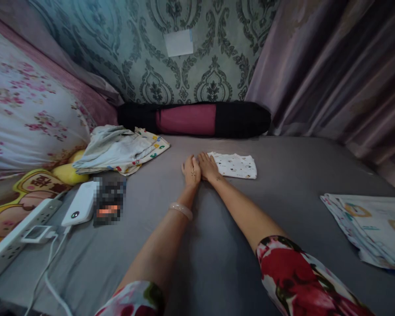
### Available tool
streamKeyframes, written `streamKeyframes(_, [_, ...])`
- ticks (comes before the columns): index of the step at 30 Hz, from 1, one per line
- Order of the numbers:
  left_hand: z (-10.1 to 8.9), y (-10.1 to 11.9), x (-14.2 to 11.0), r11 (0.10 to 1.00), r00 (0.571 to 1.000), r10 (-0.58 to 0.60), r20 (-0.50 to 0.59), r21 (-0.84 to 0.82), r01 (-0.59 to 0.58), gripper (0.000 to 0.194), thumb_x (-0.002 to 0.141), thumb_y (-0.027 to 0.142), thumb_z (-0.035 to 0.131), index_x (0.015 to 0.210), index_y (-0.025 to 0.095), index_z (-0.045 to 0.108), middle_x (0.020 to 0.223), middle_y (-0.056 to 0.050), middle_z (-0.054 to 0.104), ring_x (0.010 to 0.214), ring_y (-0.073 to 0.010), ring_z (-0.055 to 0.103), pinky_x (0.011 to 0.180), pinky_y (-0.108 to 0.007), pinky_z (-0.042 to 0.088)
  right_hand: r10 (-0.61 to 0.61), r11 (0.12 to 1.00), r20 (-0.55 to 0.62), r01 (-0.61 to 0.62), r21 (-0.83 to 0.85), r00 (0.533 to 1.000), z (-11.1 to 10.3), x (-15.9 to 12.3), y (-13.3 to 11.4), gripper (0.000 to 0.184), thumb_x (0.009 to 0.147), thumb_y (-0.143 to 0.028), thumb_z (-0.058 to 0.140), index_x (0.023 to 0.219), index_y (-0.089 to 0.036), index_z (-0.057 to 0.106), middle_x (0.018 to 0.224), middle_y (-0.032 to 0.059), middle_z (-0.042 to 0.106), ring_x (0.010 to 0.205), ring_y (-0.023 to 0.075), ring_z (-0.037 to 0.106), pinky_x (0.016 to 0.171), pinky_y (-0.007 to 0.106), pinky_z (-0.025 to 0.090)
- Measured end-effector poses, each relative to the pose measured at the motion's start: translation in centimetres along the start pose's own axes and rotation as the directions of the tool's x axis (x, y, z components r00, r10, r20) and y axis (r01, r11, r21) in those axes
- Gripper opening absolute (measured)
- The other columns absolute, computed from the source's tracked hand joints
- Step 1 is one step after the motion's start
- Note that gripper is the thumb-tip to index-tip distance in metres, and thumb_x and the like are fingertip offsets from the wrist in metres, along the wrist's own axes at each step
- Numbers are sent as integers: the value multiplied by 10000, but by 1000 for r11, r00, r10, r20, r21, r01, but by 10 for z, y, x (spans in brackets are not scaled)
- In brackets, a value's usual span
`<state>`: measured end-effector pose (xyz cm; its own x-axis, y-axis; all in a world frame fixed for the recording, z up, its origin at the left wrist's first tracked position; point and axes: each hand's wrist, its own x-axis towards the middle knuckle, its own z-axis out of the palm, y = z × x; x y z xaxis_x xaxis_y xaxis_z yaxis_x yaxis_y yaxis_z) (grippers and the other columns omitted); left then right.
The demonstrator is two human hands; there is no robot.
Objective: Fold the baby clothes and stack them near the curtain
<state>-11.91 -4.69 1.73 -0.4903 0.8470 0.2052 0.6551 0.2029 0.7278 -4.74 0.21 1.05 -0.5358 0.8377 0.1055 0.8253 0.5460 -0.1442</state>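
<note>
A folded white cloth with small dark and tan prints [237,166] lies flat on the grey sheet [230,245] in front of me. My right hand [208,166] rests palm down at the cloth's left end, fingers stretched out and covering part of it. Right beside it, my left hand [191,172] stands on its edge against the sheet, fingers extended and slightly bent. The two hands touch or nearly touch. Whether the left fingertips reach the cloth is hidden. A pale bangle [181,209] circles my left wrist.
Rumpled pale cloths [118,149] lie at the left, near a white power bank [81,204], a blurred dark item [108,202], a power strip [6,245] and cables. Folded printed cloths [371,228] lie at the right. A black and maroon long bag [187,119] lies along the wall.
</note>
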Motion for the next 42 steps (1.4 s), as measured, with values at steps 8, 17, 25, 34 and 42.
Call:
streamKeyframes(8, [2, 0, -2, 996, 997, 63, 44, 59, -66, 474, 970, 240, 210, 1345, 218, 500, 1415, -72, 548, 1351, -177, 448, 1188, -496, 203, 50, 998, -79, -46, 49, 996, -18, -12, 13, 541, 1016, -335, 213, 1472, -101, 387, 1537, 155, 362, 1437, 276, 272, 1170, 512, 127])
streamKeyframes(17, [13, -3, -11, 862, 905, 334, 262, 304, -406, 483, 948, 254, 292, 1385, 273, 497, 1477, -34, 483, 1451, -249, 285, 1175, -588, 146, 60, 998, -72, -61, -8, 996, -14, -34, 44, 511, 1000, -306, 263, 1460, -156, 426, 1550, 108, 355, 1436, 264, 276, 1165, 507, 155])
streamKeyframes(25, [14, -5, -10, 842, 896, 343, 283, 330, -427, 477, 943, 271, 298, 1368, 291, 515, 1467, -40, 492, 1439, -279, 297, 1168, -614, 140, 73, 997, -92, -71, 18, 993, -11, -31, 42, 492, 987, -285, 305, 1445, -175, 447, 1546, 90, 367, 1434, 252, 279, 1168, 500, 164])
streamKeyframes(34, [13, -1, -13, 848, 902, 340, 267, 328, -417, 442, 967, 381, 307, 1328, 282, 541, 1467, -45, 489, 1417, -325, 310, 1156, -627, 129, 159, 987, -122, -153, 57, 980, -28, -49, 63, 520, 990, -275, 285, 1479, -129, 384, 1549, 123, 350, 1449, 264, 246, 1176, 506, 144])
streamKeyframes(42, [13, 0, -14, 826, 900, 326, 288, 377, -420, 479, 967, 432, 295, 1366, 289, 519, 1497, -48, 451, 1413, -353, 293, 1148, -635, 126, 231, 973, -123, -229, 26, 965, -20, -61, 71, 511, 1008, -315, 259, 1470, -154, 406, 1535, 114, 379, 1439, 274, 264, 1156, 512, 187])
